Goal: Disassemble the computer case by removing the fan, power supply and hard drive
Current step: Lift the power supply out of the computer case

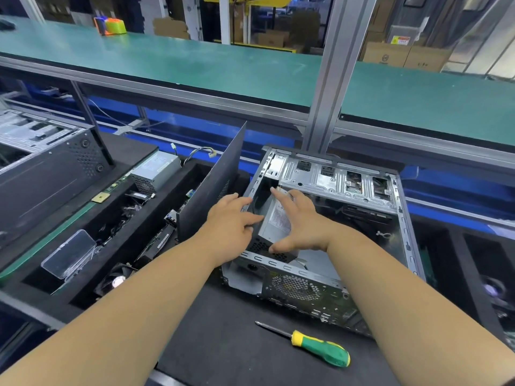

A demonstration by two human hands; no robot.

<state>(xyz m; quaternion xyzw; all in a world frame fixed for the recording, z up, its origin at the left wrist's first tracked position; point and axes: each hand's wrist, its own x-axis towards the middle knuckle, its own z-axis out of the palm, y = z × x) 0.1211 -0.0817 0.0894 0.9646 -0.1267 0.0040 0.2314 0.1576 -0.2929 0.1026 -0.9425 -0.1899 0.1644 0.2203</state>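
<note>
An open computer case (348,188) lies on its side on the black mat. Inside its near left corner sits the grey power supply (274,227), tilted, with a white label on top and a perforated end facing me. My left hand (231,221) is at the supply's left side by the case wall, fingers spread and touching it. My right hand (298,221) spans the supply's top, fingers stretched toward the far end and thumb hooked at the near end. No fan or hard drive is visible inside the case.
A green-and-yellow screwdriver (320,348) lies on the mat near me. The detached side panel (214,179) stands upright left of the case. A bin on the left holds another power supply (156,171), a fan (118,280), cables and a clear plastic box (69,253).
</note>
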